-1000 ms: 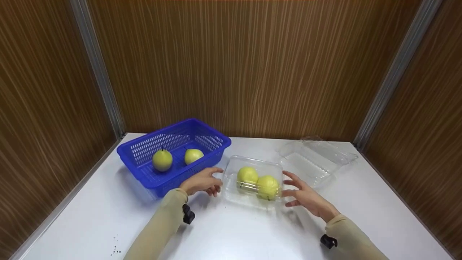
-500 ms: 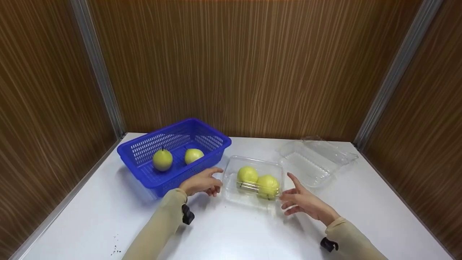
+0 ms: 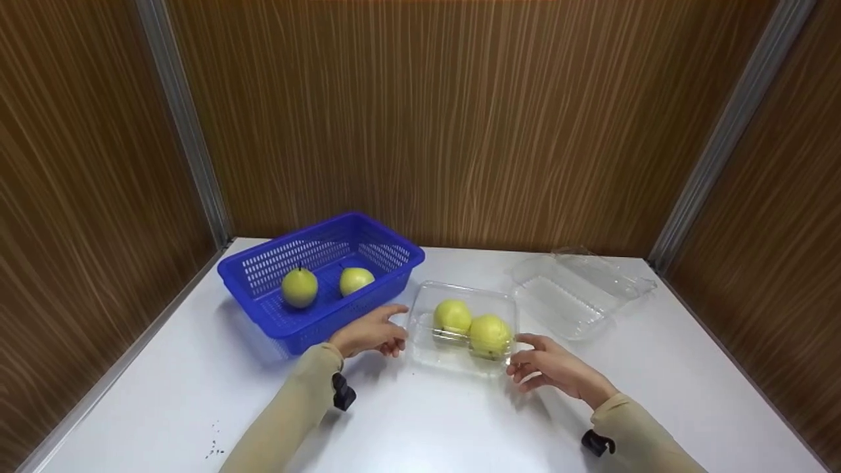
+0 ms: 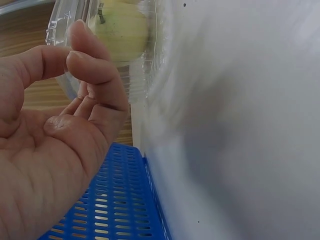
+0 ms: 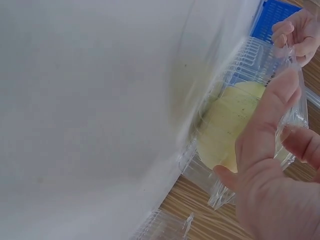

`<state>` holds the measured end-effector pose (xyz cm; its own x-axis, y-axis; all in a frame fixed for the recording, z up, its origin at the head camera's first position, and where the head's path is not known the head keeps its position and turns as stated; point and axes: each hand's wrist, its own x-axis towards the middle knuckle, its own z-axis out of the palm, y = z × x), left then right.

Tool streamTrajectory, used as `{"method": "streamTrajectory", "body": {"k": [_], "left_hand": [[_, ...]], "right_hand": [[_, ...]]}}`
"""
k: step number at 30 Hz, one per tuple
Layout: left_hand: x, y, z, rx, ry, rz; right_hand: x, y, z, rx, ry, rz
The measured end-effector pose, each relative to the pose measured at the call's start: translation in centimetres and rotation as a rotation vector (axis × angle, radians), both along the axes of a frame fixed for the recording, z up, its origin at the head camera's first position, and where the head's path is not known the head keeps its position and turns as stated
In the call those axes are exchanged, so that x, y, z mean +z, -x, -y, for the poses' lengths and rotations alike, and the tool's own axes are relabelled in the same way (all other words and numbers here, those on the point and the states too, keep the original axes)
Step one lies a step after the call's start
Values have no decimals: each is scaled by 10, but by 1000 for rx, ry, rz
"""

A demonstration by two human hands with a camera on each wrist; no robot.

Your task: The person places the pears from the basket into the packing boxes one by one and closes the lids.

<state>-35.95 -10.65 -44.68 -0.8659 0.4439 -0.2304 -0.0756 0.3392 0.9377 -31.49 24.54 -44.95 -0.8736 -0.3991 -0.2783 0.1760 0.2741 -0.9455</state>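
Note:
A clear plastic clamshell box (image 3: 427, 355) with two yellow-green pears (image 3: 452, 316) inside sits on the white table, its lid lying over them. At its left side is my left hand (image 3: 371, 332), index finger stretched toward the rim and the other fingers loosely bent. My right hand (image 3: 558, 368) is at the near right corner, its fingertips right at the rim. In the right wrist view, the thumb (image 5: 272, 107) lies along the box's edge, over a pear (image 5: 225, 122). The left wrist view shows bent fingers (image 4: 95, 70) in front of the box.
A blue perforated basket (image 3: 263, 328) with two pears (image 3: 299, 288) stands at the back left, close behind my left hand. Another clear clamshell box (image 3: 565, 309) lies open at the back right. Wood-grain panels (image 3: 460, 131) enclose the table.
My right hand's fingers have shifted down along the box's right side, and its index finger, raised half a second ago, has come down at the rim. The left hand stays in place.

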Motion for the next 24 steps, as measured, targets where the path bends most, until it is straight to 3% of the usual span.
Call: {"method": "streamTrajectory", "body": {"k": [10,24], "left_hand": [[-4,-5,-1,27,-15,-19],[-5,-6,-2,38,-50,13]], "right_hand": [[0,0,0,7,-4,-14],[-1,0,-1,17,-23,-8]]}}
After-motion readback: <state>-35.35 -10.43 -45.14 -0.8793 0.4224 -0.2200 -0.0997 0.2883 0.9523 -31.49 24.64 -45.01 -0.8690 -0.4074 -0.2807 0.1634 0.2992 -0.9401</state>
